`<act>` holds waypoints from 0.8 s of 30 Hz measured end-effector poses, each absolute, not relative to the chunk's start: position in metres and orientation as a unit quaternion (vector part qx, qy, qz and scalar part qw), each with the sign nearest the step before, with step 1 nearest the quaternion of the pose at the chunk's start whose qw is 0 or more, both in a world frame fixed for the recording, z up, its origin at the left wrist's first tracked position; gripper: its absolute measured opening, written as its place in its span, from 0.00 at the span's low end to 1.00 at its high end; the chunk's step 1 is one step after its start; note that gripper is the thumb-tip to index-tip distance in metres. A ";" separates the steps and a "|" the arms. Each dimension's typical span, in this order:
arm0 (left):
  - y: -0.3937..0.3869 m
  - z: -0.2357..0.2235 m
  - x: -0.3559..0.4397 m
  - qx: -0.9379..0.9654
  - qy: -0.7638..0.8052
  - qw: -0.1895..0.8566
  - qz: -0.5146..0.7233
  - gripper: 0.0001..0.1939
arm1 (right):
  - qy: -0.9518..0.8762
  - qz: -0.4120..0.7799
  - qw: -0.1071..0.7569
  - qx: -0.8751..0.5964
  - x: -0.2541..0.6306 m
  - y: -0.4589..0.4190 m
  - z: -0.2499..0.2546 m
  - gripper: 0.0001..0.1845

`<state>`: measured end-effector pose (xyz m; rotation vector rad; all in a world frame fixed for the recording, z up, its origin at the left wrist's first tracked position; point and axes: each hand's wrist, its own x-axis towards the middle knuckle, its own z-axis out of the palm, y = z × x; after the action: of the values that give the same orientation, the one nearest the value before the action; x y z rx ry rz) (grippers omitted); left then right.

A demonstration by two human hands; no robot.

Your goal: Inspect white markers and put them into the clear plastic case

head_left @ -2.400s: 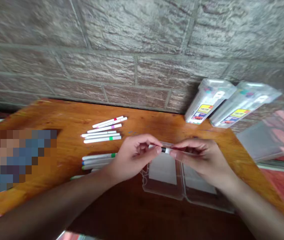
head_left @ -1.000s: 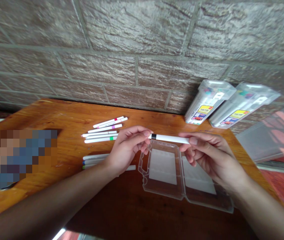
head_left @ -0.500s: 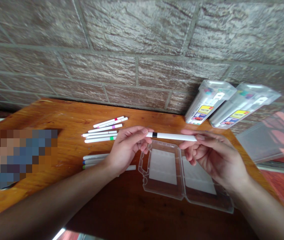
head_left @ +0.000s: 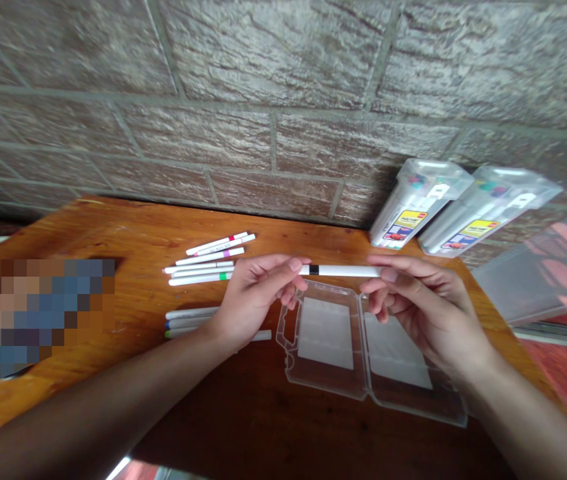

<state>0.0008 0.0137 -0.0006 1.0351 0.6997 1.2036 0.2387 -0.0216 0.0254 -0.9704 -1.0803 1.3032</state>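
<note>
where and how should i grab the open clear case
Probably by the handle, coming from the left side. It juts from that edge of the clear case as a thin loop around a cut-out, giving something to hook, while the case lies open and flat.

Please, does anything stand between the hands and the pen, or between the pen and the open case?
No: left hand holds the pen, right hand touches its end. Toward the case, only their curled fingers hang in view.
</note>
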 end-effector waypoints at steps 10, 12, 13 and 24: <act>0.012 0.001 0.000 0.477 0.282 0.649 0.521 0.15 | -0.429 0.554 0.572 -0.427 0.240 -0.015 0.024 0.12; 0.011 0.002 -0.001 0.478 0.264 0.657 0.519 0.15 | -0.420 0.556 0.575 -0.428 0.241 -0.014 0.022 0.12; 0.010 0.002 -0.001 0.480 0.254 0.662 0.517 0.15 | -0.415 0.558 0.576 -0.429 0.242 -0.013 0.022 0.12; 0.006 0.003 -0.006 0.494 0.208 0.689 0.488 0.15 | -0.373 0.582 0.576 -0.438 0.243 -0.008 0.021 0.11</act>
<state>-0.0056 0.0064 0.0026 1.1056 0.4658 1.0918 0.2432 -0.0076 0.0207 -1.0247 -0.8733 1.3618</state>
